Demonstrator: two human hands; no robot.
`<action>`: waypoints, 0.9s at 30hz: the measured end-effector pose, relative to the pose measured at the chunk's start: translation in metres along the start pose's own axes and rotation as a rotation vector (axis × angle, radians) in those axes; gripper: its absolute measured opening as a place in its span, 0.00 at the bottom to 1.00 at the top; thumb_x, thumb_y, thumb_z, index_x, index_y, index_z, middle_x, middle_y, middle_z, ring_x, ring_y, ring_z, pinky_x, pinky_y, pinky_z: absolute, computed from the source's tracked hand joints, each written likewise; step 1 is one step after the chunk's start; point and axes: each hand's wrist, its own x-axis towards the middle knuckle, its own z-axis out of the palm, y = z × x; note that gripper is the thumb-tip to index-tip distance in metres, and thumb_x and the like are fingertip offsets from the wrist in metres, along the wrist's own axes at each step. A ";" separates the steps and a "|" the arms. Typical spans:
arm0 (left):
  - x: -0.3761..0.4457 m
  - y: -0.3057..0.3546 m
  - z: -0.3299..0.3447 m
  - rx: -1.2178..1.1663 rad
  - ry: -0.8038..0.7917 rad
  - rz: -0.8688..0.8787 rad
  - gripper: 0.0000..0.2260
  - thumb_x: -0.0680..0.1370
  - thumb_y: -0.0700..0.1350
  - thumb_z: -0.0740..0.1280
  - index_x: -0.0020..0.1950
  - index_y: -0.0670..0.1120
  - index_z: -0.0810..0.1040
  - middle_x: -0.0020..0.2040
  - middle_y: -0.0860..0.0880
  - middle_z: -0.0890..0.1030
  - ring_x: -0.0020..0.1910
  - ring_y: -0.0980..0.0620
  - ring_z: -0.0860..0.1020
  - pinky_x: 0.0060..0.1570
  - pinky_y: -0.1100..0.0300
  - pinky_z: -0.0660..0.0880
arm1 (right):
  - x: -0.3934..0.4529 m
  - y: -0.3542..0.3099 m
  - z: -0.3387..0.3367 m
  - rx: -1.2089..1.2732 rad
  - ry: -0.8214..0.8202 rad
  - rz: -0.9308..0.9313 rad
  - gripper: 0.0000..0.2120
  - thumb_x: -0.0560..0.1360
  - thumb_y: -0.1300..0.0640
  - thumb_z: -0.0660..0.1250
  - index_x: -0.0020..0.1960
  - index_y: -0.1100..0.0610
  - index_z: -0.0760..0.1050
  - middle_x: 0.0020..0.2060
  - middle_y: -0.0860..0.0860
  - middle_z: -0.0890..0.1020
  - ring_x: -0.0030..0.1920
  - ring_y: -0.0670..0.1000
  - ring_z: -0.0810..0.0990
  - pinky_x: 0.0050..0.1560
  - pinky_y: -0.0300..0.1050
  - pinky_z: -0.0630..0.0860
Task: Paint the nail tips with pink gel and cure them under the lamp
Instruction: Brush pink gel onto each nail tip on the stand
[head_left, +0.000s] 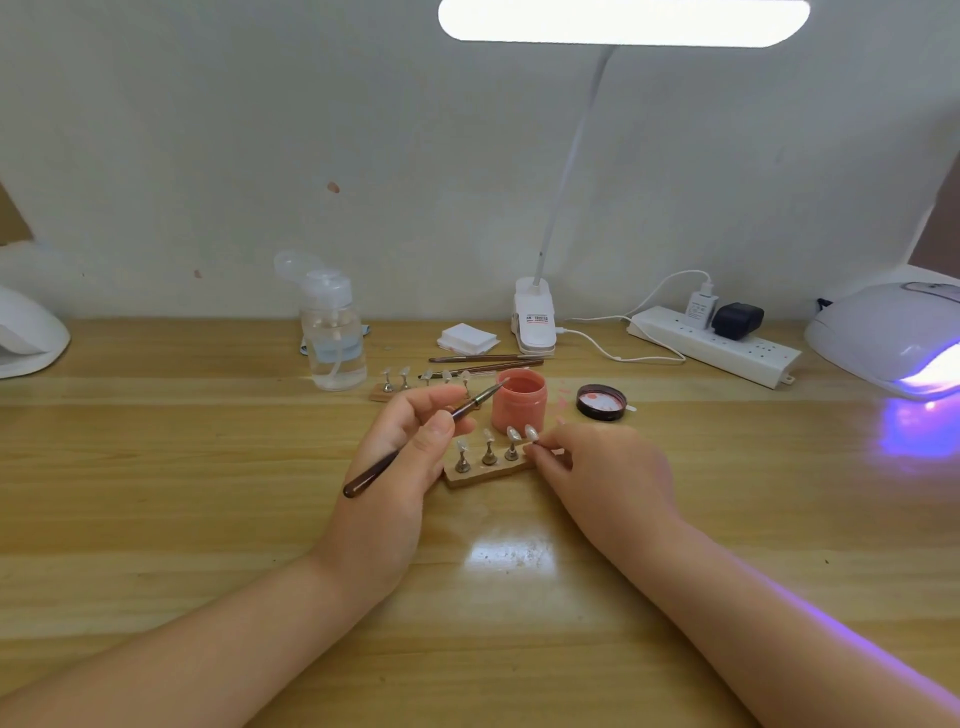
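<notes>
My left hand (410, 441) grips a dark brown brush (415, 441), its tip pointing at the rim of the open pink gel jar (519, 402). In front of the jar lies a small wooden base (488, 475) with several clear nail tips (488, 441) on metal stands. My right hand (602, 467) pinches the rightmost stand at the base's right end, under its nail tip (531, 432). The curing lamp (893, 332) stands at the far right, glowing purple.
The jar's black lid (601, 402) lies right of the jar. A second wooden base with nail tips (426, 382), two spare brushes (488, 364), a clear pump bottle (335, 332), white wipes (467, 338), a clip desk lamp (535, 317) and a power strip (717, 345) sit behind.
</notes>
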 end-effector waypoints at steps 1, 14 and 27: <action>0.000 0.000 0.000 0.018 -0.002 0.019 0.13 0.75 0.51 0.61 0.56 0.51 0.79 0.52 0.58 0.82 0.56 0.58 0.79 0.56 0.57 0.72 | 0.000 -0.001 0.000 0.009 0.005 -0.006 0.14 0.80 0.43 0.58 0.54 0.45 0.80 0.43 0.45 0.83 0.47 0.49 0.80 0.38 0.42 0.71; 0.003 -0.006 -0.001 -0.076 0.041 -0.047 0.10 0.73 0.49 0.62 0.52 0.50 0.78 0.41 0.50 0.82 0.42 0.50 0.80 0.52 0.41 0.79 | -0.006 0.002 -0.005 0.595 0.077 0.040 0.03 0.72 0.56 0.73 0.41 0.50 0.82 0.33 0.42 0.81 0.35 0.40 0.77 0.38 0.32 0.71; 0.003 -0.003 -0.009 0.270 -0.071 0.251 0.10 0.75 0.51 0.62 0.54 0.53 0.77 0.49 0.55 0.82 0.51 0.52 0.81 0.51 0.60 0.78 | -0.015 -0.006 -0.005 0.485 0.068 0.025 0.03 0.72 0.50 0.72 0.40 0.45 0.80 0.33 0.39 0.81 0.35 0.40 0.78 0.37 0.37 0.73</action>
